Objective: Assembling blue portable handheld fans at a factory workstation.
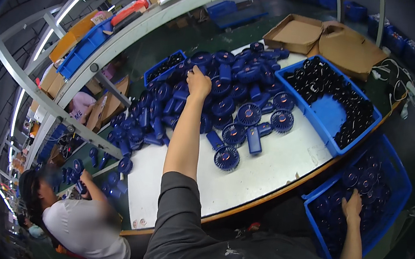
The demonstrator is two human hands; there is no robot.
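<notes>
My left arm stretches over the white table to a heap of dark blue handheld fans (pixel 248 114). My left hand (pixel 199 82) is in the far part of that heap, its fingers curled in at a handheld fan (pixel 201 59); the grip is partly hidden. Low on the right, my right hand (pixel 352 205) reaches into a blue crate (pixel 396 212) that holds more handheld fans (pixel 366 177). Its fingers are somewhat apart and touch the fans at the top of that pile.
On the table (pixel 169 197), a blue bin (pixel 341 145) of small black parts stands right, a smaller blue bin (pixel 148 77) far left. Open cardboard boxes (pixel 294 33) lie behind. A metal frame (pixel 72 124) crosses the left side. A co-worker (pixel 86 225) handles fans at left.
</notes>
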